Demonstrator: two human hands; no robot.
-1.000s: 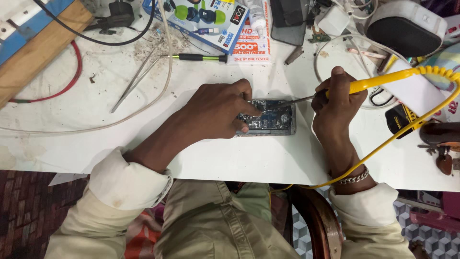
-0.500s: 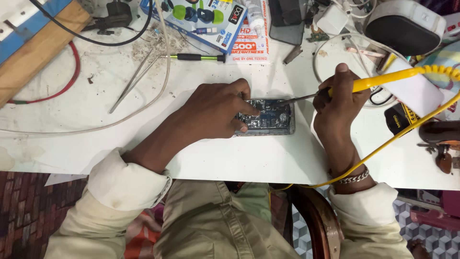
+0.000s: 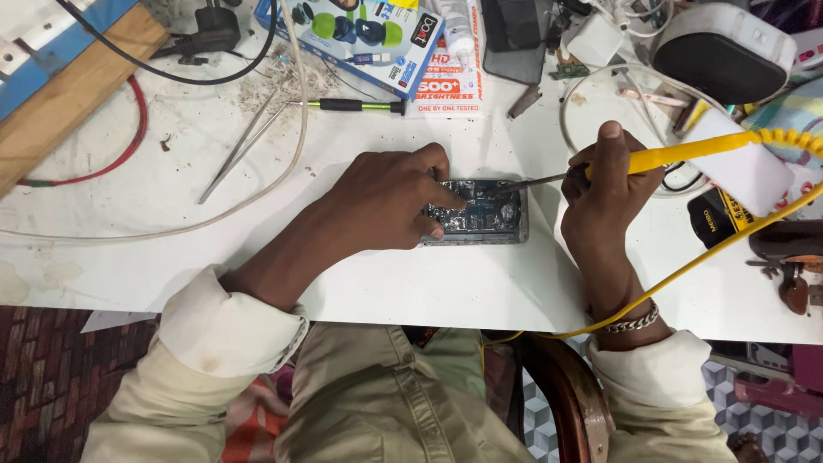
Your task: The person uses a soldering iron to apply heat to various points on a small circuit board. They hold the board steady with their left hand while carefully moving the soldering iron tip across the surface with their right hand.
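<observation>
Centrally on the white counter (image 3: 411, 283) lies an opened phone (image 3: 484, 214). Left hand (image 3: 386, 201) presses flat on it, grip loose, fingers spread. Right hand (image 3: 600, 201) grip closed round yellow soldering iron (image 3: 677, 154), tip touching phone's far right.

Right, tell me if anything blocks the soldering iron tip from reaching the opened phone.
Nothing visible does. The soldering iron in the right hand has its tip already over the opened phone; the left hand rests on the phone's left part, clear of the tip.
</observation>
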